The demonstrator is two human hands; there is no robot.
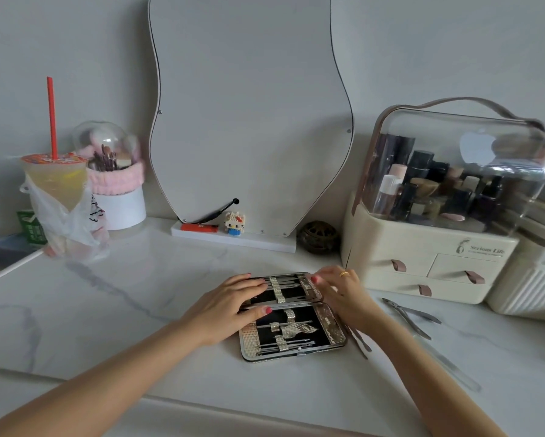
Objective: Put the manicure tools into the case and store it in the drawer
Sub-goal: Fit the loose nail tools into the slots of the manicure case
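Both your hands on the open case (293,316) mid marble counter (123,294), L hand (230,307) flat w/ straight fingers on its left edge, R hand (343,288) fingers curled at top-right rim, grip unclear, steel nippers (411,316) lying loose to the right, near cream drawer organizer (429,269).

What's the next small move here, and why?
Probably the right hand should leave the open case and pick up the nippers lying on the counter to its right. Both hands, left hand included, rest on the case, and at least that tool and a clear file are still outside it.
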